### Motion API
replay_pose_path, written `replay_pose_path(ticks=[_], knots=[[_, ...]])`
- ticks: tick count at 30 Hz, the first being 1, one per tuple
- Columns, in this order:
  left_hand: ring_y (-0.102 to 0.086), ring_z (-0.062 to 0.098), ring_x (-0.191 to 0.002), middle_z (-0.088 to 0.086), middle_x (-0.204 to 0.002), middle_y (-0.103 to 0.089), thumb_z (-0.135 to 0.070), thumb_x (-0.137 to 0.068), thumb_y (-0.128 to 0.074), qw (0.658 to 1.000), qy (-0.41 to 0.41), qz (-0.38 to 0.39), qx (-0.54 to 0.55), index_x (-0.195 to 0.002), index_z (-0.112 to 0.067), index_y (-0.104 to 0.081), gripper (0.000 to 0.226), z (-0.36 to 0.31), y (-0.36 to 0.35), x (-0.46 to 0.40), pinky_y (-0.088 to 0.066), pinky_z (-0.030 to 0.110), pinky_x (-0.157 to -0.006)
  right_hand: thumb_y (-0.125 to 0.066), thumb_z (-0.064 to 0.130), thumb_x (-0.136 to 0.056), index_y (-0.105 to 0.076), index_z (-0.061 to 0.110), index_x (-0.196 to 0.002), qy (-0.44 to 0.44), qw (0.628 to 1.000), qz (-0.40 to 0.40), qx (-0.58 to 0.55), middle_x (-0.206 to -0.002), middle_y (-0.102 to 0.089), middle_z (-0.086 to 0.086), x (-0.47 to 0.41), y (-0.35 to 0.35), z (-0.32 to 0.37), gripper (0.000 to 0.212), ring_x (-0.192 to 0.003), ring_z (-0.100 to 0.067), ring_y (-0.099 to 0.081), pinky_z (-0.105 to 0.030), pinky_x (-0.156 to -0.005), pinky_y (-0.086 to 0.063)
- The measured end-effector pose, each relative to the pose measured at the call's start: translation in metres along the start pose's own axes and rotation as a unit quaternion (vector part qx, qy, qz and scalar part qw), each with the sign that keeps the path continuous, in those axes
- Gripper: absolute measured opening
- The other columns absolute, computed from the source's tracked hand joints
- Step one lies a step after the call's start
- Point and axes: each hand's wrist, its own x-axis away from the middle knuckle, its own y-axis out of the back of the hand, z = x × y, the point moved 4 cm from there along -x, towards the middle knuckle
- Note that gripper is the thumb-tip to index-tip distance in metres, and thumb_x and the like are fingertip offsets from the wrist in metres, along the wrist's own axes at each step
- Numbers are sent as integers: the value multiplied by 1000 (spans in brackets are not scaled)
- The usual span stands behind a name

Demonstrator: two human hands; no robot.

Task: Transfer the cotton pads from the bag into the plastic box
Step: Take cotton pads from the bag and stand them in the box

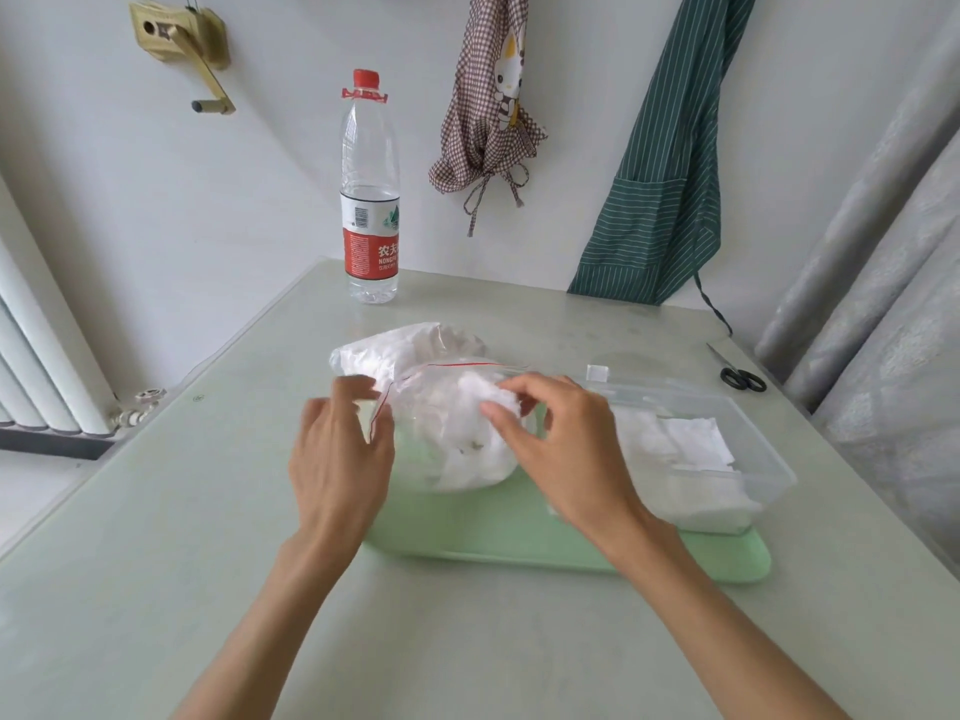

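Furthest out to the left of the left hand point(340, 449) are only a radiator point(41, 356) and bare table point(156, 511); a water bottle point(370, 189) stands well beyond that hand against the wall, out of the work's way. The left hand pinches the bag point(415, 366) at its red-striped mouth edge, thumb and fingers curled on the film, seemingly to hold the opening apart and keep the limp plastic from sliding while the other hand works. The bag lies between the two hands, its closed end pointing away from them, its mouth turned toward the person, which suits reaching in from the near side. Inside the mouth sit the pads point(467, 428), a loose white mass partly veiled by the film. The right hand point(561, 449) has its fingertips curled onto a tuft of pads at the mouth, pinching it; how much it has hold of I cannot tell. Under both hands lies a green tray point(519, 537), likely there to catch strays. Just right of the right hand, touching distance for a short carry, is the clear box point(769, 459), open, with white pads already lying flat in it, so the transfer looks partly done. Beyond the box, scissors point(740, 376) lie near the table's edge, and two aprons point(660, 200) hang on the wall.
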Motion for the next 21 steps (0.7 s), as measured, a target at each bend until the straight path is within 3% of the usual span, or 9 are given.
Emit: replay_pose_path(ticks=[4, 7, 8, 10, 13, 16, 21], knots=[[-37, 21, -114, -3, -118, -52, -22, -78, -70, 995, -89, -26, -27, -120, -19, -51, 46, -27, 22, -1, -32, 27, -88, -73, 17, -81, -68, 14, -85, -168, 961, 15, -221, -66, -69, 11, -5, 33, -13, 7, -57, 0, -60, -16, -56, -48], [-49, 11, -101, -15, -105, -58, -31, -84, -65, 984, -155, 43, 77, -110, -25, -59, 28, -75, 29, 3, -32, 17, -74, -68, 12, -84, -63, 8, -101, -262, 916, 53, -300, -79, -74, 0, -6, 57, -24, 17, -65, -5, -65, -18, -62, -55], [-54, 4, -96, -20, -101, -60, -38, -86, -60, 976, -153, 98, 116, -108, -27, -59, 24, -92, 25, 4, -35, 15, -70, -68, 12, -85, -62, 7, -105, -276, 906, 67, -313, -84, -74, -3, -6, 65, -27, 21, -68, -7, -66, -19, -66, -56], [-58, -2, -98, -19, -102, -63, -51, -87, -53, 950, -123, 239, 156, -114, -26, -58, 37, -122, 8, 6, -43, 15, -79, -67, 15, -85, -61, 8, -110, -287, 901, 86, -314, -92, -74, -6, -6, 80, -33, 27, -77, -12, -68, -21, -69, -56], [-63, 8, -99, -7, -107, -68, -56, -84, -55, 907, -119, 374, 149, -115, -23, -61, 46, -159, -19, 12, -50, 25, -87, -68, 17, -85, -61, 7, -112, -295, 909, 69, -288, -95, -74, -7, -5, 105, -46, 29, -81, -13, -69, -20, -71, -56], [-67, 11, -91, -4, -98, -71, -53, -82, -61, 877, -135, 424, 180, -106, -25, -65, 37, -193, -38, 23, -54, 27, -82, -69, 16, -84, -63, 6, -110, -320, 911, 27, -258, -88, -73, -4, -3, 132, -67, 29, -75, -10, -69, -18, -70, -56], [-65, 5, -77, 2, -91, -70, -21, -88, -64, 861, -132, 453, 191, -108, -14, -65, 21, -230, -78, 24, -55, 17, -62, -69, 10, -83, -59, 4, -115, -359, 891, -13, -278, -94, -71, -9, -1, 162, -100, 35, -72, -10, -69, -15, -67, -56]])
